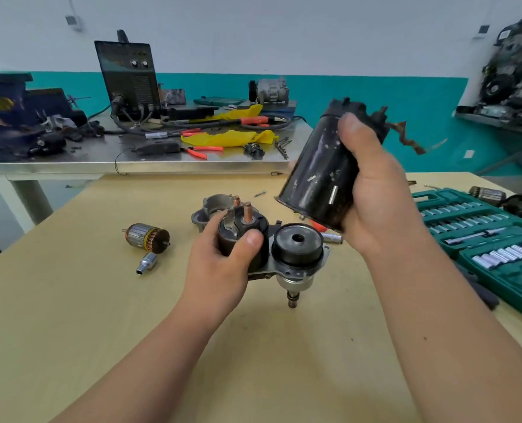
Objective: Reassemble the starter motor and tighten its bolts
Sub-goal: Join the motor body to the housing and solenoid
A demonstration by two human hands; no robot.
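My left hand (pixel 223 267) grips the black solenoid (pixel 243 230) of the starter front assembly, held above the tan table (pixel 101 315). Beside the solenoid sits the round black gear housing cap (pixel 298 241) with a centre hole; a shaft (pixel 292 299) points down below it. My right hand (pixel 372 190) holds the black cylindrical motor casing (pixel 321 166) tilted, up and to the right of the cap, open end facing down-left. A braided lead (pixel 406 138) hangs from its top. The armature (pixel 146 236) lies on the table at left, apart from both hands.
A socket (pixel 146 262) lies near the armature, and a grey end housing (pixel 211 206) sits behind my left hand. A green socket set case (pixel 482 230) lies open at right. Behind, a steel bench (pixel 162 154) carries a welder, pliers and yellow cloth.
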